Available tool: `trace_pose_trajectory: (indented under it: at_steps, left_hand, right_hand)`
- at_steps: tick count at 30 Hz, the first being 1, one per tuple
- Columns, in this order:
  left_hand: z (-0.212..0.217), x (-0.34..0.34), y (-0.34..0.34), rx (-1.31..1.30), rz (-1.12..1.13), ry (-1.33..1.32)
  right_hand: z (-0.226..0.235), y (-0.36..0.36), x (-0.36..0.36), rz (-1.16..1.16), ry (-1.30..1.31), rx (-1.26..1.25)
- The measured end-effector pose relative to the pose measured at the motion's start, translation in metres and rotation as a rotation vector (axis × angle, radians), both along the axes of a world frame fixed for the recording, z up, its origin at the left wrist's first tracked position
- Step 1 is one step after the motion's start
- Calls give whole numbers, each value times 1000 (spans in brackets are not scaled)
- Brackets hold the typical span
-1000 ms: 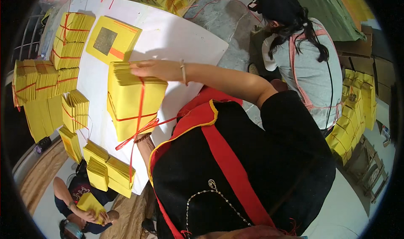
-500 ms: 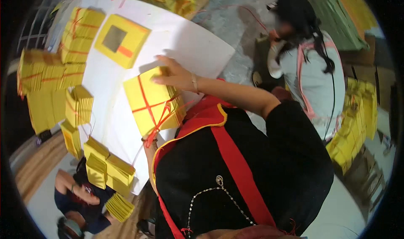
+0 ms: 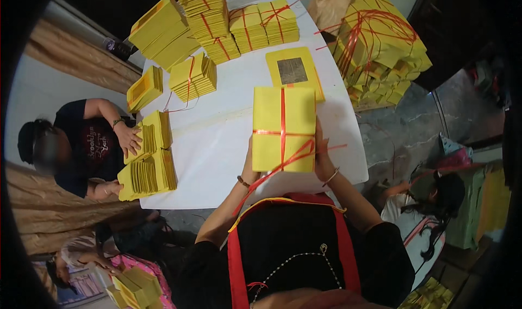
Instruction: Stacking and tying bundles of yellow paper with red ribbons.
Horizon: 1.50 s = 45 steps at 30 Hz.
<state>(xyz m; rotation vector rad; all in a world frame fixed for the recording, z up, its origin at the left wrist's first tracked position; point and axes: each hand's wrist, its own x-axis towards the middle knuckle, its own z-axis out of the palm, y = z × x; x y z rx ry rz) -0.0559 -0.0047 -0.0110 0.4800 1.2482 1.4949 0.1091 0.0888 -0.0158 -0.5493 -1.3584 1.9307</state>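
Note:
A thick bundle of yellow paper packets (image 3: 269, 109), tied crosswise with red ribbon, is held upright between my two hands. My left hand (image 3: 249, 166) presses against its left side, with the fingers mostly hidden behind it. On the other side my right hand (image 3: 323, 158) grips the bundle, its fingers partly out of sight. The ribbon's knot and loose tails (image 3: 288, 162) hang at the lower front. Just beyond the bundle, a flat yellow packet (image 3: 293, 69) with a grey square and an orange strip lies on the white table (image 3: 217, 146).
Tied yellow bundles (image 3: 247, 29) stand along the far left of the table. A co-worker's hands (image 3: 128, 139) rest on stacks (image 3: 163, 167) at the left edge. A large pile (image 3: 380, 48) with red ribbon stands beyond the right edge. Another person (image 3: 424, 205) is at the right.
My view has swung left to face the table. My right hand has moved from the bundle's top to its right side, and the bundle is now held upright between both hands.

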Motion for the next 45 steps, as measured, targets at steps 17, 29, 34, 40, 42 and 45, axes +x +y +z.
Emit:
trace_pose_trajectory:
  at_steps: [17,29,34,40,42,45]
  left_hand:
    - [76,-142,259,57,166,313]
    - [40,-197,338,225,461,173]
    - [39,-200,349,239,494,283]
    - [40,-197,358,218,564,488]
    - [28,-207,353,303,669,516]
    - [27,-201,356,118,609,729]
  right_hand:
    - [117,287,-169,141,213,-379]
    - [72,393,-293,114,80,-316]
    - [60,413,-310,100,122,-294]
    - [42,412,-317,-86,8,-170]
    - [53,394,-325,-102,0,-249]
    - [48,410,-322,-157,-16,-166]
